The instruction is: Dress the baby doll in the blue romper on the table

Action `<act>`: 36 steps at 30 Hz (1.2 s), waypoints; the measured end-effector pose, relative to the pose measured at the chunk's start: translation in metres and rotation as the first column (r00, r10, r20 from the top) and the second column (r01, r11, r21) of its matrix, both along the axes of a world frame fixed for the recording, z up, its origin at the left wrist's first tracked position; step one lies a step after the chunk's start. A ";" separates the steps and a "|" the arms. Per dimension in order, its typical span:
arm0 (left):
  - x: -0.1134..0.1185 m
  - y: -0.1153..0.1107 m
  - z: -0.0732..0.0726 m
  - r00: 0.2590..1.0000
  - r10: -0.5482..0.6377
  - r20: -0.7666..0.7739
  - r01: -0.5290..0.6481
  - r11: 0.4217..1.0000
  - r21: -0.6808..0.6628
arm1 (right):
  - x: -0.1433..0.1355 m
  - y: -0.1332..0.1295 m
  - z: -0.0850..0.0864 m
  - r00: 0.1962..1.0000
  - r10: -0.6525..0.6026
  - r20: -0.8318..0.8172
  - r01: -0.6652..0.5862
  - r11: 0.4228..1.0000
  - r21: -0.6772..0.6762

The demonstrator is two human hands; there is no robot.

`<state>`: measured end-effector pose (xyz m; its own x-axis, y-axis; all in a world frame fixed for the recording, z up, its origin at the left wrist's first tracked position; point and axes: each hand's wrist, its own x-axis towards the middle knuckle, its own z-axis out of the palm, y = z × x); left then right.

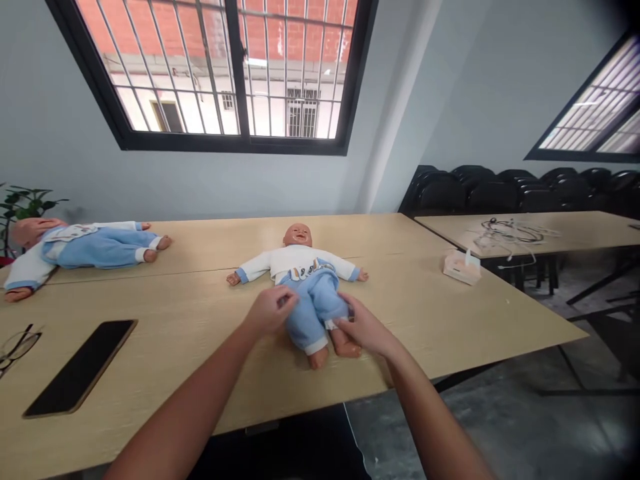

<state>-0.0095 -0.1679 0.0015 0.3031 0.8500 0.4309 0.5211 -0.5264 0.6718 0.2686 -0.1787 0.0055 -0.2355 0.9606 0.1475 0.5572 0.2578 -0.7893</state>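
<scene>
A baby doll point(299, 257) lies on its back on the wooden table point(190, 333), arms spread, in a white top with blue cuffs. Its light blue trousers point(305, 317) are on both legs, with bare feet showing at the cuffs. My left hand point(273, 309) is beside the trouser leg at the left hip, fingers curled; what they hold, if anything, is too small to tell. My right hand point(364, 325) is at the other leg, thumb and fingers pinched around the trouser leg near its cuff.
A second doll point(100, 247) in similar clothes lies at the far left. Nearer are a black phone point(83, 367) and glasses point(19, 347). A tissue pack point(462, 267) sits at right; cables point(510, 232) lie on another table.
</scene>
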 end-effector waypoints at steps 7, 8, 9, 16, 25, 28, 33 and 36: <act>-0.028 0.026 -0.021 0.984 0.178 0.014 -0.168 0.949 -0.266 | -0.051 -0.097 -0.007 0.979 0.024 0.204 -0.088 0.945 0.315; -0.027 0.027 -0.026 0.980 0.193 0.048 -0.171 0.941 -0.292 | -0.057 -0.108 -0.014 0.973 0.018 0.231 -0.095 0.940 0.327; -0.026 0.029 -0.030 0.975 0.206 0.087 -0.169 0.933 -0.319 | -0.061 -0.116 -0.022 0.967 -0.016 0.255 -0.077 0.934 0.349; -0.017 0.032 -0.046 0.929 0.115 0.351 0.052 0.901 -0.432 | -0.065 -0.103 -0.045 0.855 -0.223 0.468 0.043 0.930 0.366; -0.013 0.036 -0.037 0.775 0.076 0.628 0.167 0.933 -0.319 | -0.042 -0.078 0.022 0.867 -0.343 0.362 0.292 0.937 0.191; -0.006 0.032 -0.040 0.772 0.059 0.633 0.226 0.905 -0.359 | -0.036 -0.072 0.039 0.887 -0.341 0.311 0.283 0.934 0.217; -0.004 0.018 -0.043 0.829 -0.086 0.553 0.393 0.793 -0.466 | -0.031 -0.063 0.063 0.837 -0.392 0.382 0.326 0.918 0.226; -0.003 0.018 -0.044 0.844 -0.148 0.515 0.420 0.779 -0.466 | -0.026 -0.059 0.078 0.825 -0.383 0.416 0.322 0.923 0.210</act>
<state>-0.0128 -0.1497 -0.0422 0.4700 0.8799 0.0703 -0.0048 -0.0771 0.9970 0.2422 -0.2373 0.0839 0.0468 0.9711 0.2341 0.9091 0.0557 -0.4128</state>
